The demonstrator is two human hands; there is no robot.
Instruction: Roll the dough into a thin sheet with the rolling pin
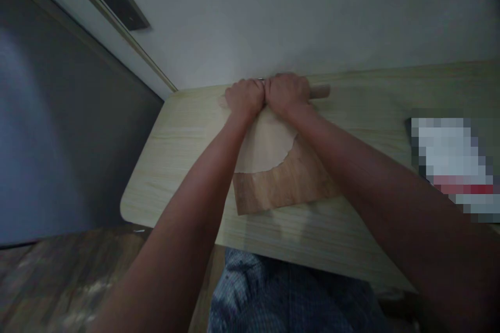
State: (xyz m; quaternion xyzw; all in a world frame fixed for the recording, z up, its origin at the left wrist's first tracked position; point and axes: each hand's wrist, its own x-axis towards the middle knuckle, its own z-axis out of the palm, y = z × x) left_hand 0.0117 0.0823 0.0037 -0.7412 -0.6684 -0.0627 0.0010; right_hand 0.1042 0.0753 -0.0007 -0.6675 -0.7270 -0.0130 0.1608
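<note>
Both hands are side by side at the back of the table, wrapped round a wooden rolling pin. The pin's right end sticks out past my right hand; its left end shows faintly beside my left hand. Beneath and in front of the pin lies a thin, pale sheet of dough with an uneven rounded edge. It rests on a brown wooden board, whose right part is hidden under my right forearm.
The light wood-grain table has a rounded left corner and stands against a pale wall. A blurred-out object lies on the table at the right. Left of the table is a grey panel, with a metal door handle plate above.
</note>
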